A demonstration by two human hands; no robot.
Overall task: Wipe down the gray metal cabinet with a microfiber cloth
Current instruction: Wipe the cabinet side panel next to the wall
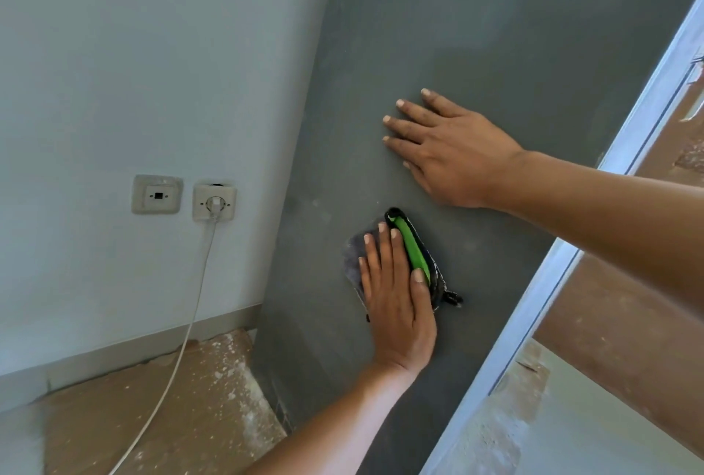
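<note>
The gray metal cabinet [476,36] fills the middle and upper right, and I see its flat dark side panel. My left hand [396,307] reaches up from the bottom and presses the microfiber cloth [352,257] flat against the panel, thumb alongside. The cloth is gray with a bright green strip and a black edge, and the hand covers part of it. My right hand [449,147] comes in from the right, above the cloth. It lies flat on the panel with fingers spread and holds nothing.
A pale wall at left carries a wall plate [157,194] and a socket [214,203] with a white plug. Its cable [179,352] runs down across the speckled brown floor [183,410]. A light metal edge [564,269] borders the panel on the right.
</note>
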